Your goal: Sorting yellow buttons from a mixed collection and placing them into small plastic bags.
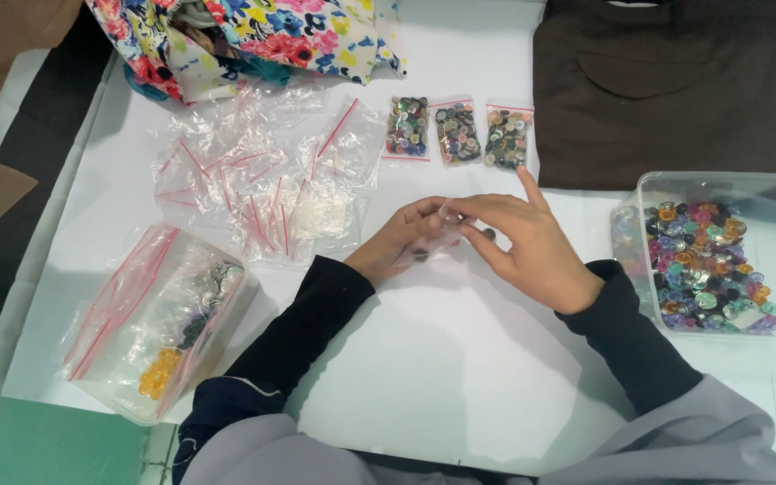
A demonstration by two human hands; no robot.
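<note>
My left hand (399, 238) and my right hand (527, 247) meet over the middle of the white table (442, 359), both pinching a small clear zip bag (442, 235) with a few dark buttons in it. My right index finger points up toward three filled button bags (456, 132) lying in a row just beyond. A clear plastic tub (720, 184) of mixed coloured buttons stands to the right of my right hand.
A heap of empty clear zip bags with red strips (262, 175) lies to the left. A clear container (159, 319) with bags and yellow and dark buttons sits at the front left. Floral fabric (253, 36) and a dark brown garment (675, 81) lie at the back.
</note>
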